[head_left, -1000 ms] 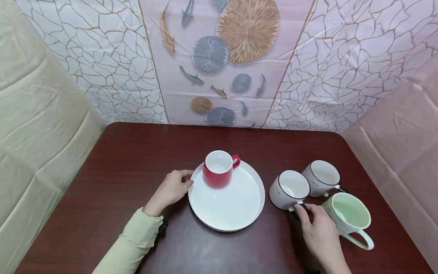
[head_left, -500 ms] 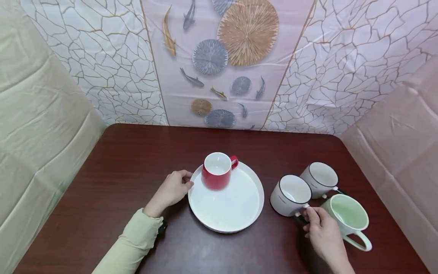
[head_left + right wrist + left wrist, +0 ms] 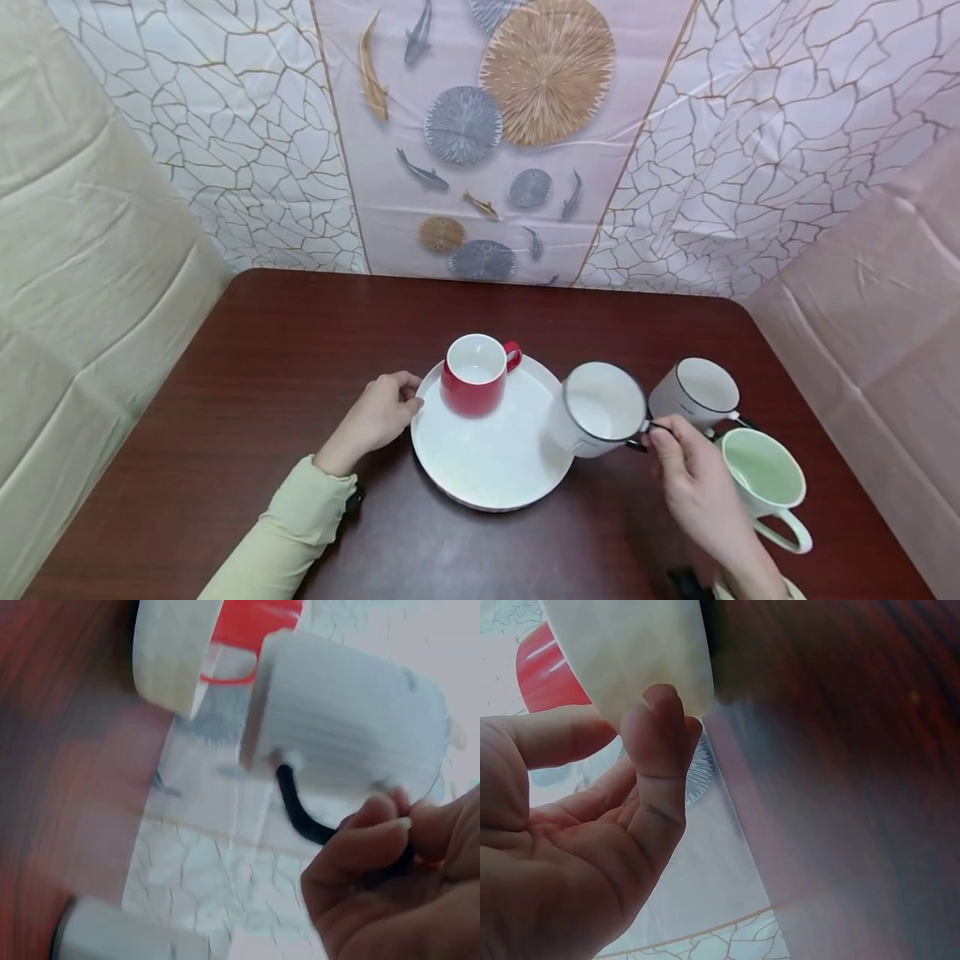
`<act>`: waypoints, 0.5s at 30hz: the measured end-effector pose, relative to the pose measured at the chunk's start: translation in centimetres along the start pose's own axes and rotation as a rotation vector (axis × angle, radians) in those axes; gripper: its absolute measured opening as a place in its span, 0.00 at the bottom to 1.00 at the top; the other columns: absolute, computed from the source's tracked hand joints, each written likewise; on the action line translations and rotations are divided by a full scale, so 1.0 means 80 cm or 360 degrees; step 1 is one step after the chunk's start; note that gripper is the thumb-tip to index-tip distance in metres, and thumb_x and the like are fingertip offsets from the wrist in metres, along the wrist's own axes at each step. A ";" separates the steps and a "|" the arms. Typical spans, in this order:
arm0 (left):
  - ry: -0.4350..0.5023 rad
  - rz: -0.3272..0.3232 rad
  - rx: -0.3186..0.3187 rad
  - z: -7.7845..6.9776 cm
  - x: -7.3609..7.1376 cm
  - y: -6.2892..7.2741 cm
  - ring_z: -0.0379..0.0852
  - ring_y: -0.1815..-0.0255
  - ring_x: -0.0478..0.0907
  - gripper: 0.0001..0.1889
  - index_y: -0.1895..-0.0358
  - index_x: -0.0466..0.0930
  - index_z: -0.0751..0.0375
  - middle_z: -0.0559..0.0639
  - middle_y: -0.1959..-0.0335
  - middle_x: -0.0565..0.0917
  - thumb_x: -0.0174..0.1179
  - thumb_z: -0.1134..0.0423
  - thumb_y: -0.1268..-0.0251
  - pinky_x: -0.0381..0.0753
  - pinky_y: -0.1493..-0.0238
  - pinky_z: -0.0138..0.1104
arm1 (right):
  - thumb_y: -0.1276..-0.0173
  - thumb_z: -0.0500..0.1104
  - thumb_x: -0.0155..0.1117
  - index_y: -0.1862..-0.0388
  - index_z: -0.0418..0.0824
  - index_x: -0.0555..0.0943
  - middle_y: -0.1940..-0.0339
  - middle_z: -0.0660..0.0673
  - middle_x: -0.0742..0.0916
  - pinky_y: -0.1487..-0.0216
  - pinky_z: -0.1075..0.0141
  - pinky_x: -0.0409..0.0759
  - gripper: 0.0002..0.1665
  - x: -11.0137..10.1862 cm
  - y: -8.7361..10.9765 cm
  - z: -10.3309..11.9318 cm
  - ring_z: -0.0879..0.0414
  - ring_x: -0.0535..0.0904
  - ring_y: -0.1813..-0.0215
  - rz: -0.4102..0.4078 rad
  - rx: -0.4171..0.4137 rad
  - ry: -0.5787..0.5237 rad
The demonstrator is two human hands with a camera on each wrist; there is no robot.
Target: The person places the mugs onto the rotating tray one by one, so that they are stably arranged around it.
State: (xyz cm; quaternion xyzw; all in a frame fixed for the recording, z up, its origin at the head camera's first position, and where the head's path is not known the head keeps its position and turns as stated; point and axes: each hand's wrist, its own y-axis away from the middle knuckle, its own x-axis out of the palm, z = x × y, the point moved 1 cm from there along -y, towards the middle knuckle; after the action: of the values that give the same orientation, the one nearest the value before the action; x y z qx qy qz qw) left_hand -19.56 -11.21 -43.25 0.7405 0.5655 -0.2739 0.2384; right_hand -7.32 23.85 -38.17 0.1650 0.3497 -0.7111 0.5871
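My right hand (image 3: 701, 487) grips the black handle of a white mug (image 3: 596, 417) with a dark rim. The mug is raised, overlapping the right side of the round white tray (image 3: 495, 475) in the head view. In the right wrist view, fingers and thumb curl round the handle (image 3: 296, 806) and the mug (image 3: 352, 712) looks blurred. My left hand (image 3: 378, 412) holds the tray's left edge between thumb and fingers; the left wrist view shows fingertips (image 3: 660, 694) against the tray's outer wall (image 3: 645, 645). A red mug (image 3: 474, 392), white inside, stands at the tray's back left.
Right of the tray, a second white mug (image 3: 697, 392) with a dark rim stands on the dark red-brown table (image 3: 315, 333). In front of it is a larger pale green mug (image 3: 765, 471), partly behind my right hand. Patterned cloth (image 3: 262, 142) hangs behind the table.
My right hand has lifted the nearer white mug off the table and carried it left toward the tray. The left hand, tray and red mug have stayed nearly still.
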 end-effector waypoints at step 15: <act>0.0016 -0.0009 0.0003 0.004 0.004 -0.001 0.41 0.72 0.74 0.13 0.51 0.80 0.69 0.47 0.72 0.80 0.60 0.69 0.37 0.75 0.66 0.34 | 0.24 0.39 0.50 0.66 0.43 0.77 0.69 0.49 0.80 0.61 0.67 0.73 0.10 0.063 -0.074 -0.016 0.55 0.75 0.64 0.0677 -0.0268 -0.0203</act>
State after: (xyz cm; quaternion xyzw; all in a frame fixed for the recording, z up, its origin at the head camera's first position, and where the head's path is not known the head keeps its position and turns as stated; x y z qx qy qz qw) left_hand -19.60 -11.21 -43.71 0.7405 0.5684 -0.2714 0.2343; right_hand -14.50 21.49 -40.52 0.1401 0.3272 -0.5489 0.7564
